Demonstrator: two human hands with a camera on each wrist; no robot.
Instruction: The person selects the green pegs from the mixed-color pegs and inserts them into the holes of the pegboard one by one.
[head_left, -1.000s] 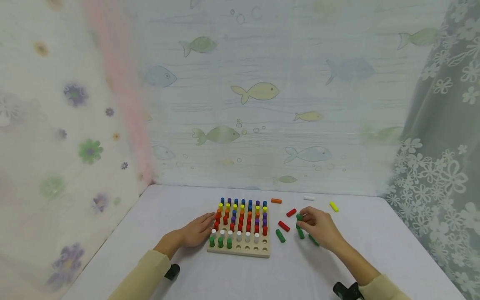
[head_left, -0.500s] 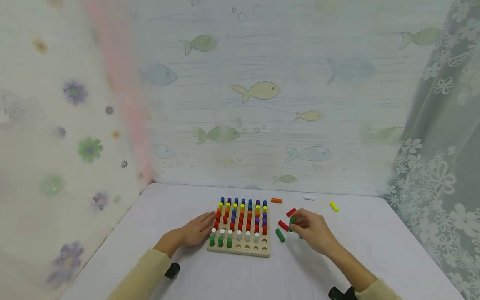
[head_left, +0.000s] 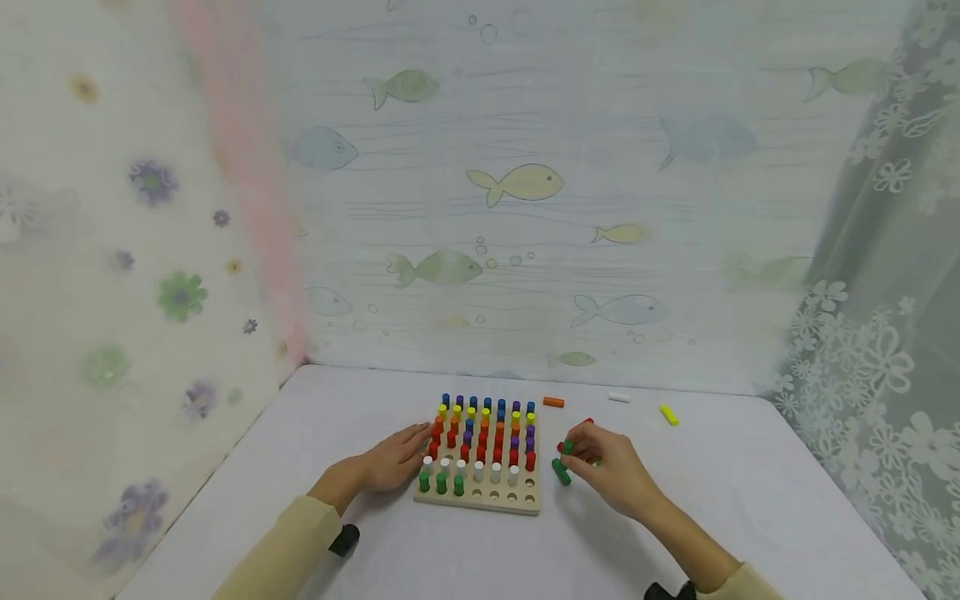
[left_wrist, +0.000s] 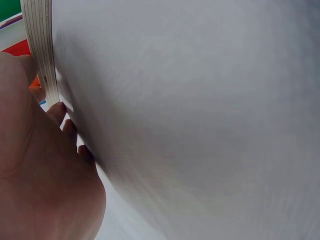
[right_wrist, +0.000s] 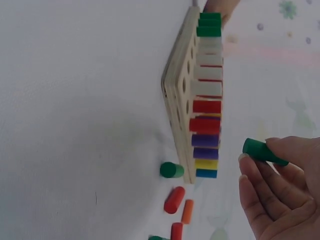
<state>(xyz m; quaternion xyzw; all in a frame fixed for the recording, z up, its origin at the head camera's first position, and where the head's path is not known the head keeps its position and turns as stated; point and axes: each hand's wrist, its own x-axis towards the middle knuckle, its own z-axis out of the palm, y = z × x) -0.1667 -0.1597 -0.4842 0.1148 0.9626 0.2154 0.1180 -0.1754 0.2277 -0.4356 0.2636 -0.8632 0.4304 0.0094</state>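
Observation:
A wooden pegboard (head_left: 486, 505) bears rows of coloured pegs: blue and purple at the back, then yellow, orange, red, white, and several green pegs (head_left: 441, 483) at the front left. Bare holes show in its front right part. My left hand (head_left: 390, 462) rests at the board's left side, fingers against its edge (left_wrist: 40, 45) in the left wrist view. Right of the board, my right hand (head_left: 617, 472) pinches a green peg (right_wrist: 256, 149) between thumb and fingers, above the table. Below it lies a loose green peg (head_left: 561, 472).
Loose pegs lie right of the board: an orange peg (head_left: 553, 402), a white peg (head_left: 619, 397) and a yellow peg (head_left: 669, 415) farther back. Red pegs (right_wrist: 174, 200) lie close by, partly hidden by my right hand in the head view. A fish-patterned curtain (head_left: 450, 333) hangs behind the table.
My right hand has lifted the green peg and carried it left towards the board, passing over the loose red pegs. The left hand stays at the board's side.

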